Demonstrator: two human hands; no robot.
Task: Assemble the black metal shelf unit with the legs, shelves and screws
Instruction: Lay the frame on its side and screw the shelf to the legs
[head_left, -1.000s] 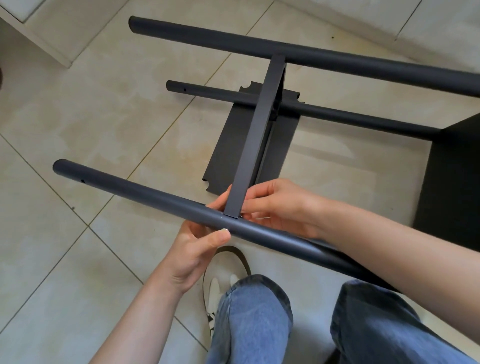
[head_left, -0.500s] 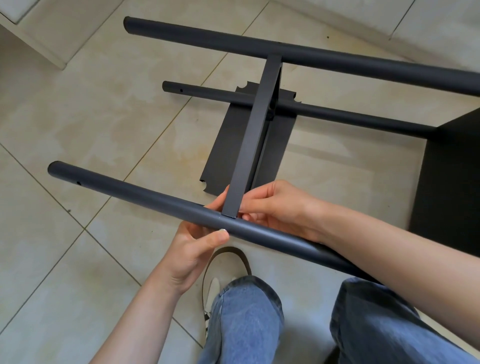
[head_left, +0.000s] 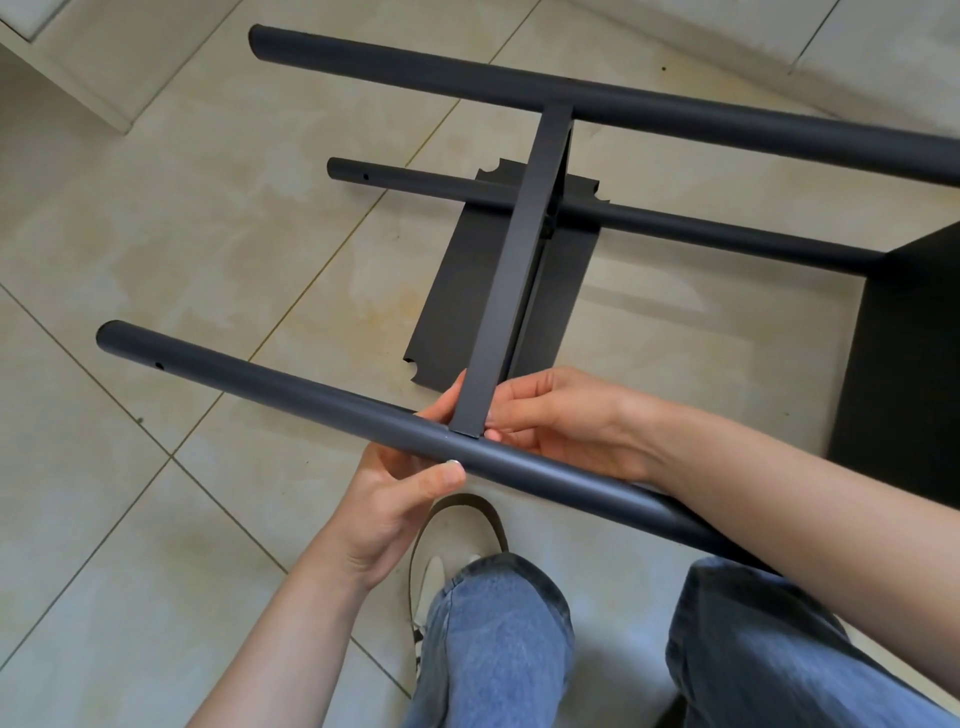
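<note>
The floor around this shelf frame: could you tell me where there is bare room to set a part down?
Bare tiles lie left of the near leg and middle leg, out to the white cabinet. Crowded: the loose panel fills the floor between those legs, and both hands crowd the near joint.

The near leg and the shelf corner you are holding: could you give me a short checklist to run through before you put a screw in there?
1. Left hand grips the near leg: ok.
2. Right hand steadies the shelf edge at the joint: ok.
3. Shelf edge meets the near leg: ok.
4. Screw holes lined up at this joint: cannot tell, fingers cover it.
5. Screw ready in a hand: cannot tell, none visible.
6. Far end of the shelf edge reaches the far leg: ok.
</note>
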